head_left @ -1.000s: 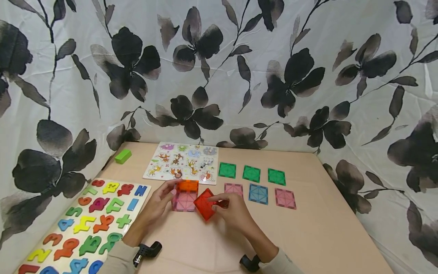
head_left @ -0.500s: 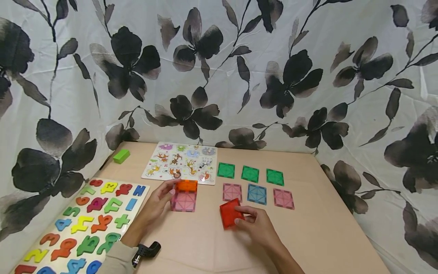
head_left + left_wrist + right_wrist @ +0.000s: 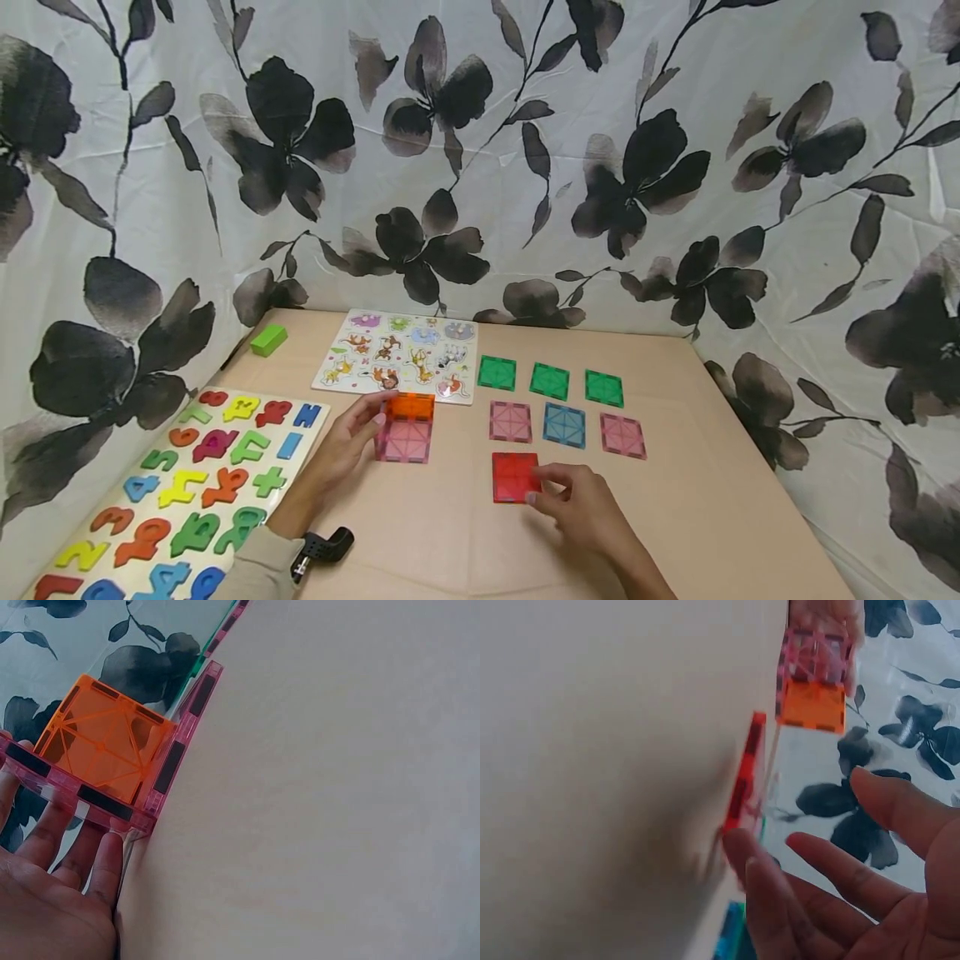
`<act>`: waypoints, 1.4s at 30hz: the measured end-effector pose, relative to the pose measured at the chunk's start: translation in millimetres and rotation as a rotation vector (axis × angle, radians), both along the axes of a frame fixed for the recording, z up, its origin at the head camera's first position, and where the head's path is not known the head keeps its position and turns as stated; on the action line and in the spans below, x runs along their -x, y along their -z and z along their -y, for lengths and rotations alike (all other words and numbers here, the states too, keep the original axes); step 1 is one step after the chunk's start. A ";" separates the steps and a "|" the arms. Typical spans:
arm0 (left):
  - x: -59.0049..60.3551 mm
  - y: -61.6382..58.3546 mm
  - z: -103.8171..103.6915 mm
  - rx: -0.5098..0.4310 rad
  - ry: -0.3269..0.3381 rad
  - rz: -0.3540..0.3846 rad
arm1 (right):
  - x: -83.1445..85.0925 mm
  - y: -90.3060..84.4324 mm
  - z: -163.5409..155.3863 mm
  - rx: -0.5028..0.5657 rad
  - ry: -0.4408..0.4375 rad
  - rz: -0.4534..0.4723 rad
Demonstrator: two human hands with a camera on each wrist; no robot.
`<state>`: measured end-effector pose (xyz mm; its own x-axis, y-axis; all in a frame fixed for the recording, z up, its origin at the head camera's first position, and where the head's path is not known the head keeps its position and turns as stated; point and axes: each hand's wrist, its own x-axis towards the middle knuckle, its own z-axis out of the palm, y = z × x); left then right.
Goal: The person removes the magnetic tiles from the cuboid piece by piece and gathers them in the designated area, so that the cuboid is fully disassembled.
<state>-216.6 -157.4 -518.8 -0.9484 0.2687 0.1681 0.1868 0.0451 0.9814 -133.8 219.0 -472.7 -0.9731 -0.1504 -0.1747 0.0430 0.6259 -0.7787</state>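
My right hand (image 3: 588, 504) holds the right edge of a red magnetic tile (image 3: 512, 477) between thumb and index finger, low over the table; the frames do not show whether the tile touches it. In the right wrist view, the red tile (image 3: 750, 772) appears edge-on, partly behind the fingers. At the left, my left hand (image 3: 347, 442) rests against pink magnetic tiles (image 3: 407, 442) and an orange magnetic tile (image 3: 410, 407) joined at their edges. The left wrist view has its fingers (image 3: 106, 862) fairly straight along the outer side of a pink tile (image 3: 79, 791), near the orange tile (image 3: 105, 739).
Past the right hand are two more pink tiles (image 3: 622, 437), a blue tile (image 3: 564, 426) and a row of green tiles (image 3: 550, 381). An animal puzzle board (image 3: 360, 367) lies at the back, a number puzzle board (image 3: 240, 421) at the left, and a green block (image 3: 268, 340) behind it.
My right hand has carried the red tile rightward, away from the joined pink and orange tiles, and turned it from tilted to square with the table. My left hand has stayed in place.
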 end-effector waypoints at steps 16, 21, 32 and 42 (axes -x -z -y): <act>-1.1 2.6 1.1 0.002 0.006 -0.008 | 34.2 -7.5 60.2 -0.097 -0.101 -0.181; -1.7 1.9 0.7 -0.022 0.016 0.008 | 47.9 -12.2 91.6 -0.137 -0.190 -0.287; 0.1 1.0 -0.6 -0.025 0.036 0.002 | 79.1 -17.5 137.3 -0.246 -0.294 -0.417; -1.5 -0.5 0.1 -0.020 0.018 0.008 | 93.4 -22.5 156.1 -0.325 -0.317 -0.460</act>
